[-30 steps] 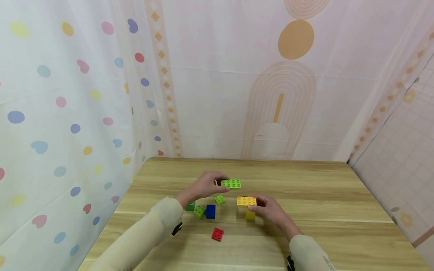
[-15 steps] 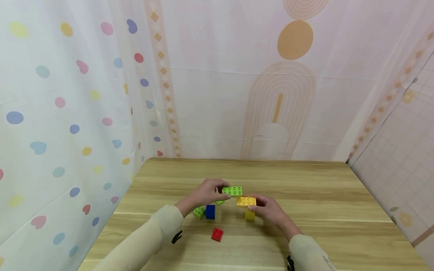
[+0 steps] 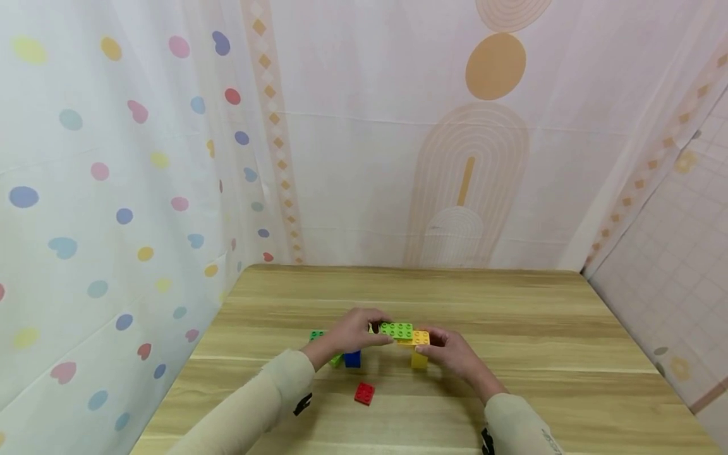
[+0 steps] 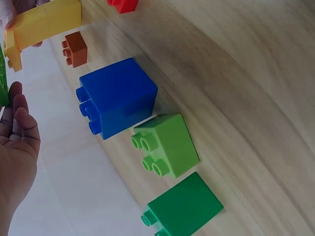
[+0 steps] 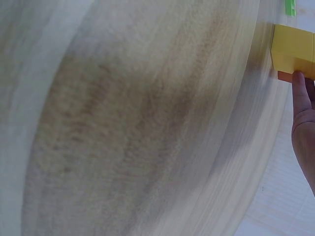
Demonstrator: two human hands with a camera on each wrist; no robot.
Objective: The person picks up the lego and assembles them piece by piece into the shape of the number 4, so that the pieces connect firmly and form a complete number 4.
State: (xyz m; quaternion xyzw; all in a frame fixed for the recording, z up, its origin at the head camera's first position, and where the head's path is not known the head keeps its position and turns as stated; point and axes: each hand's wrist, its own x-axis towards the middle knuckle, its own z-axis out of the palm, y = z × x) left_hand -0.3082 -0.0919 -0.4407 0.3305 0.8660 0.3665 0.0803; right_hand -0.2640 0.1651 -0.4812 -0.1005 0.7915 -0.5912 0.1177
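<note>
My left hand pinches a flat lime-green building brick by its left end. This brick overlaps the left part of a flat orange-yellow brick in the head view; whether they touch I cannot tell. Beneath the orange-yellow piece is a yellow block stack, standing on the table. My right hand grips the yellow pieces from the right, its thumb at the near side. In the right wrist view, that hand's fingers lie against the yellow stack.
On the wooden table stand a blue brick, a lime-green brick, a dark green brick and a small orange-brown brick. A flat red brick lies nearer the front. Curtains hang behind and at the left.
My left hand has brought the flat lime-green brick nearer and to the right, over the orange-yellow brick. The right hand stays in place with its hold on the yellow pieces.
</note>
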